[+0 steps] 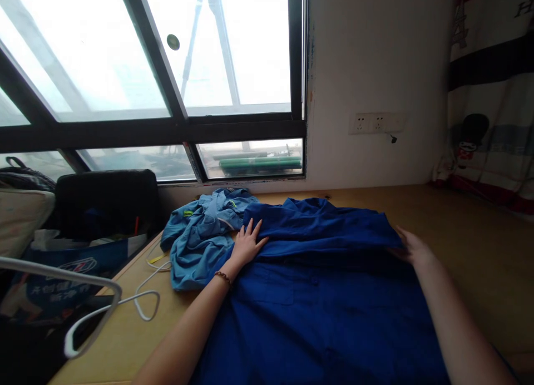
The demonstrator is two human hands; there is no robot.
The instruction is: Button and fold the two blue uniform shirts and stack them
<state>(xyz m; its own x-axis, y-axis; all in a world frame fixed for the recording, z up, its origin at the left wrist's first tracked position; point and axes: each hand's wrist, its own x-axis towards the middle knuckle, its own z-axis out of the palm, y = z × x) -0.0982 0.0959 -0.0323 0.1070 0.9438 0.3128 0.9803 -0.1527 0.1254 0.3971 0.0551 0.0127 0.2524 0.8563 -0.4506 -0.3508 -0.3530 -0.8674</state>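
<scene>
A dark blue garment (325,296) lies spread over a wooden table (467,246), its far part folded back into a thick band. My left hand (247,243) rests flat on the left end of that fold, fingers stretched out and apart. My right hand (411,246) lies at the right end of the fold, its fingertips tucked against the cloth edge; I cannot see whether they pinch it. A beaded bracelet sits on my left wrist.
A crumpled light blue garment (200,237) lies left of the dark one. White hangers (125,301) sit at the table's left edge. Black bags (104,201) stand to the left. A window, wall sockets (375,122) and a patterned curtain (488,95) lie beyond.
</scene>
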